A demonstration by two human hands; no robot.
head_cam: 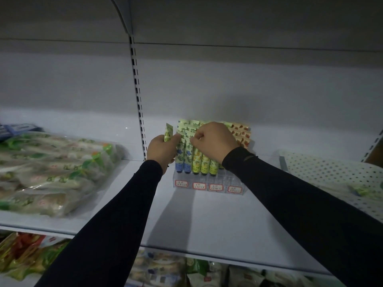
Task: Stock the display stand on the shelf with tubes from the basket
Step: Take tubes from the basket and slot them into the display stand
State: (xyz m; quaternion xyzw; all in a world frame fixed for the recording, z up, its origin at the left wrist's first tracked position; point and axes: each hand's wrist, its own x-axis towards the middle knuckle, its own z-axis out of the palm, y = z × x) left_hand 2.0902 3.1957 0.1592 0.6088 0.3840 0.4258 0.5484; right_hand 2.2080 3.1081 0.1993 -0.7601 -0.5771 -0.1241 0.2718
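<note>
A clear acrylic display stand (208, 186) with red-framed price labels stands on the white shelf (207, 220), against the back wall. Blue-bottomed, yellow-green and orange-patterned tubes (202, 162) stand upright in its rows. My left hand (162, 151) is at the stand's left side, shut on a green-yellow tube (168, 132) that sticks up above my fingers. My right hand (214, 139) is over the stand's top, fingers pinched on the flat end of a tube (187, 134) in the left rows. The basket is out of view.
Clear bags of green-and-white packaged goods (51, 168) fill the shelf to the left. A white perforated tray (331, 172) sits to the right. A slotted upright (137, 100) runs up the back wall. More packets lie on the shelf below (161, 268).
</note>
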